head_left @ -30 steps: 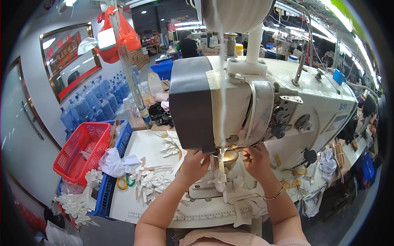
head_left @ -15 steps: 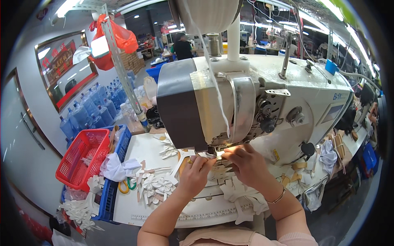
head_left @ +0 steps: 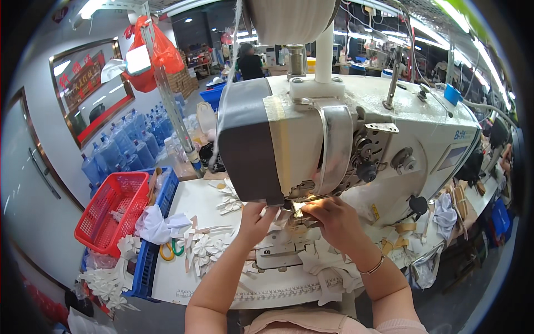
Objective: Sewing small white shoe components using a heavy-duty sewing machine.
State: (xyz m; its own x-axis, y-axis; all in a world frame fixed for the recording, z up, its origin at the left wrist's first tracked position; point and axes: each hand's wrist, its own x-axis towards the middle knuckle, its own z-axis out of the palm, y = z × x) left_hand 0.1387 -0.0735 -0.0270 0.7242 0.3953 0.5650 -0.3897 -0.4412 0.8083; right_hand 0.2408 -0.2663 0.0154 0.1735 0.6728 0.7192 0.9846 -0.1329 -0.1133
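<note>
A large white sewing machine (head_left: 300,128) with a dark end cover stands in front of me, its lamp glowing at the needle area (head_left: 297,209). Just left of the needle is my left hand (head_left: 256,224), fingers bent and closed under the dark cover. My right hand (head_left: 336,221) is closed at the lit presser foot, fingertips pressed together. Whatever both hands grip is too small and hidden to name. White flower-shaped pieces (head_left: 206,247) lie left of my left forearm. Soft white cut pieces (head_left: 325,264) lie under my right wrist.
Beside the flowers are scissors with green and yellow handles (head_left: 177,247). A red basket (head_left: 114,214) sits in a blue crate (head_left: 146,267) at the left. A printed ruler strip (head_left: 250,295) runs along the table's front edge. Tan and white scraps (head_left: 397,239) lie right.
My left hand has shifted left and slightly up, partly under the dark cover. My right hand stays near the presser foot. The white thread now hangs farther left, and the view has shifted slightly.
</note>
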